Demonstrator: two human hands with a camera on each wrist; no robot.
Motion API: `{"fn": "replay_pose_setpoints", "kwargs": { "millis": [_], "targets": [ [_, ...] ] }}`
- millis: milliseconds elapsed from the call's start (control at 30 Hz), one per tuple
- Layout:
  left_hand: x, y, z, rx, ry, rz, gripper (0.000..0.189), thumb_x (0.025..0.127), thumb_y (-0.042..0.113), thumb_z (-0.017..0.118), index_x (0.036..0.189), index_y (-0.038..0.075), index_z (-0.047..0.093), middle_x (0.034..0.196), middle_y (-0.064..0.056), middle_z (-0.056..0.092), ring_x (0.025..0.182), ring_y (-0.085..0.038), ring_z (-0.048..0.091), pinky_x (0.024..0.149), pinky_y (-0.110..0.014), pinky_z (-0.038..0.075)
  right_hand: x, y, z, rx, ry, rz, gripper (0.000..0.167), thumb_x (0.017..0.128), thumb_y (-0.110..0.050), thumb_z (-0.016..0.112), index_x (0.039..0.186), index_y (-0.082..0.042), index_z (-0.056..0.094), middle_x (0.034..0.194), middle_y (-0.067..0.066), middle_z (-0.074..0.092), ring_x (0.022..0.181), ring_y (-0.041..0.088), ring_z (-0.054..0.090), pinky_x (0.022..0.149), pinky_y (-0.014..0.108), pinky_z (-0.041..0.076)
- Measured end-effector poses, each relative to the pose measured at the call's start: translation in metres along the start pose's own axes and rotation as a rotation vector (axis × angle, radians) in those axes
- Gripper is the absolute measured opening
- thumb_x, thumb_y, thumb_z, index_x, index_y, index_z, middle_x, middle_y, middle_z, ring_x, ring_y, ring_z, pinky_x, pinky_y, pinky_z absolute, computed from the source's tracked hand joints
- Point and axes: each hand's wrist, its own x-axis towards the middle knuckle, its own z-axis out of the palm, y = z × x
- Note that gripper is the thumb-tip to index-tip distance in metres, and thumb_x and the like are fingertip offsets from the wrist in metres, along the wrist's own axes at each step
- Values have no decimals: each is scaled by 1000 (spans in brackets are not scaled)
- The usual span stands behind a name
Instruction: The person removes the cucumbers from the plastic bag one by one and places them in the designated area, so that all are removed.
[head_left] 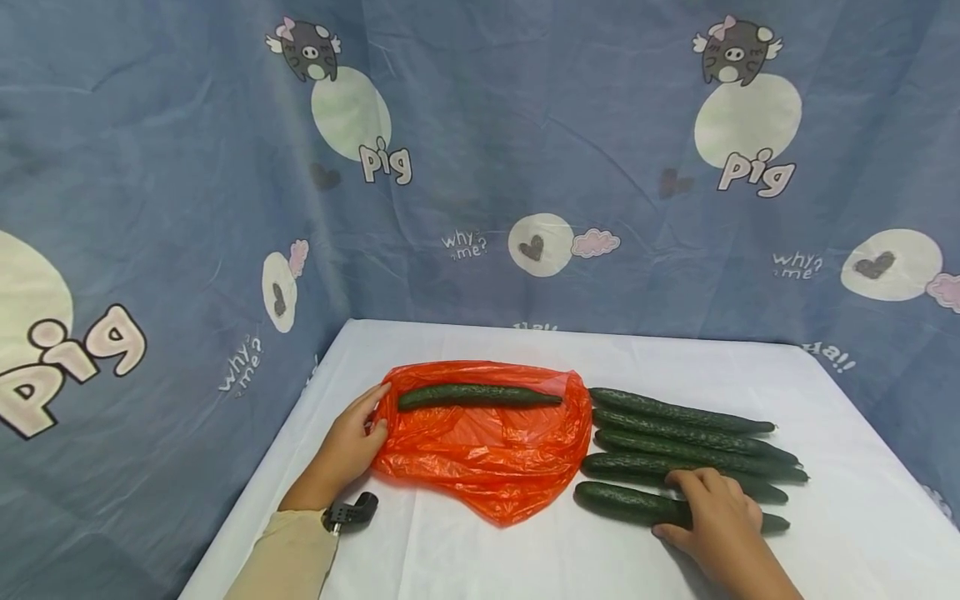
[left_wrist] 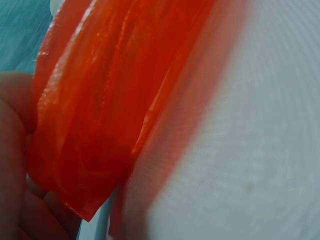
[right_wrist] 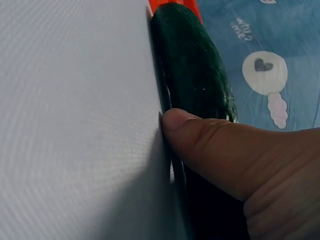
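A red plastic bag (head_left: 480, 475) lies spread on the white table, with one cucumber (head_left: 480, 395) lying lengthwise in its opening. My left hand (head_left: 347, 446) holds the bag's left edge; in the left wrist view the red film (left_wrist: 115, 90) passes between thumb and fingers. To the right of the bag, several dark green cucumbers (head_left: 690, 437) lie roughly parallel. My right hand (head_left: 712, 518) grips the nearest cucumber (head_left: 626, 502) around its middle, and that cucumber still rests on the table. The right wrist view shows the thumb (right_wrist: 200, 132) along its side; the other fingers are hidden there.
The white-covered table (head_left: 465, 562) ends at a blue printed curtain (head_left: 480, 150) behind and on the left. A black wrist strap mount (head_left: 352, 510) sits on the left wrist, just above the tabletop.
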Motion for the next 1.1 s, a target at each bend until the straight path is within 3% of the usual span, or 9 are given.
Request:
{"fn": "replay_pose_setpoints", "kwargs": {
  "millis": [233, 367, 500, 633, 767, 1100],
  "targets": [
    [0, 0, 0, -18, 9, 10, 64, 100, 4, 59, 161, 10, 42, 165, -16, 41, 150, -37, 41, 118, -57, 41, 0, 1, -1, -10, -11, 0, 75, 70, -49, 93, 130, -14, 66, 124, 12, 61, 117, 44, 52, 89, 68, 39],
    [0, -1, 1, -17, 11, 12, 64, 99, 1, 58, 161, 10, 42, 165, -16, 40, 151, -38, 40, 118, -58, 40, 2, 2, -2, -6, -57, 11, 79, 70, -55, 91, 132, -14, 65, 127, 12, 60, 119, 44, 51, 89, 69, 39],
    [-1, -1, 1, -13, 10, 9, 64, 100, 1, 58, 161, 10, 41, 165, -17, 40, 151, -39, 39, 118, -58, 40, 2, 2, -3, 7, -102, -10, 63, 75, -53, 88, 127, -21, 69, 123, 5, 63, 120, 40, 53, 88, 66, 40],
    [-1, 0, 0, -11, 5, -1, 64, 101, 3, 58, 162, 11, 41, 166, -15, 39, 151, -38, 39, 117, -57, 41, 0, 1, 0, -9, -36, -81, 47, 78, -40, 89, 119, -22, 73, 112, -3, 63, 113, 32, 56, 85, 59, 42],
    [-1, 1, 0, -7, -1, -5, 65, 100, 3, 58, 162, 12, 40, 167, -15, 38, 152, -38, 39, 117, -57, 41, -4, 1, 3, -34, 69, -113, 47, 76, -31, 91, 117, -19, 73, 108, -2, 62, 107, 32, 57, 83, 57, 41],
    [-1, 2, -1, -12, -7, -1, 64, 101, 4, 58, 162, 11, 40, 166, -16, 39, 152, -40, 39, 116, -58, 41, -2, -1, 6, -56, 119, -66, 47, 78, -27, 91, 119, -13, 72, 115, 7, 64, 110, 41, 56, 82, 63, 41]
  ]
}}
